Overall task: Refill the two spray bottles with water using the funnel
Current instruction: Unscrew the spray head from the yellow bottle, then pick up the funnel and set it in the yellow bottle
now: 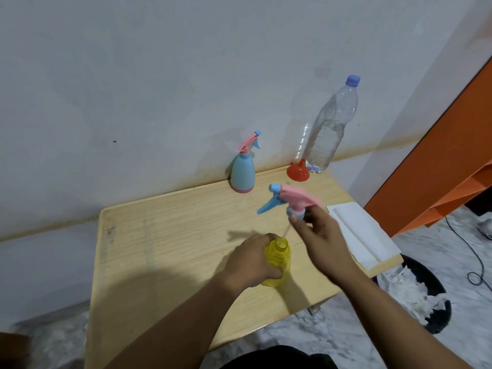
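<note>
My left hand [249, 259] grips a yellow spray bottle [278, 258] that stands on the wooden table [165, 235], its neck open. My right hand [318, 235] holds the pink and blue spray head [288, 199] lifted above the bottle; its thin tube still reaches down into the neck. A second spray bottle [242, 170], light blue with its pink head on, stands by the wall. A red funnel [298, 171] lies mouth-down beside a tall clear water bottle [330, 129] with a blue cap, partly filled.
Folded white paper [359, 233] lies on the table's right edge. A black bin [420, 291] with crumpled tissue stands on the floor to the right. An orange shelf [439, 166] and a black cable [476, 259] are further right.
</note>
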